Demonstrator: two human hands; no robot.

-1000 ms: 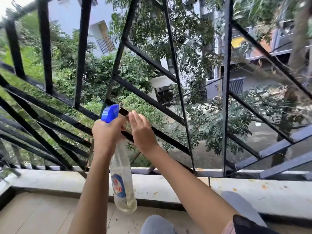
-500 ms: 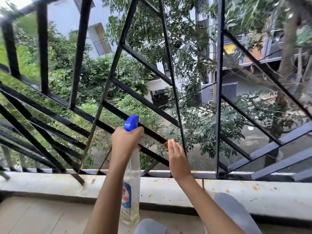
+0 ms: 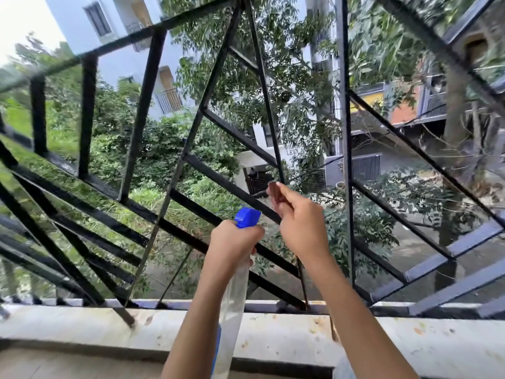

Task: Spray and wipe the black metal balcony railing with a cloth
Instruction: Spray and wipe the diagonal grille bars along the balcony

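Note:
The black metal railing (image 3: 218, 180) of crossed slanted and upright bars fills the view in front of me. My left hand (image 3: 233, 243) grips the neck of a clear spray bottle (image 3: 232, 310). Its blue nozzle (image 3: 247, 216) points at a diagonal bar just ahead. My right hand (image 3: 300, 225) is raised beside the nozzle. Its thumb and curled fingers close on the thin slanted bar where it crosses a diagonal one. No cloth shows in either hand.
A stained pale concrete ledge (image 3: 82, 324) runs along the foot of the railing, with the balcony floor (image 3: 54, 365) below it. Beyond the bars lie trees, grass and neighbouring buildings, far below.
Both hands have moved right and up along the railing. My right hand went from lying flat with straight fingers on a lower bar to curling around the thin slanted bar higher up.

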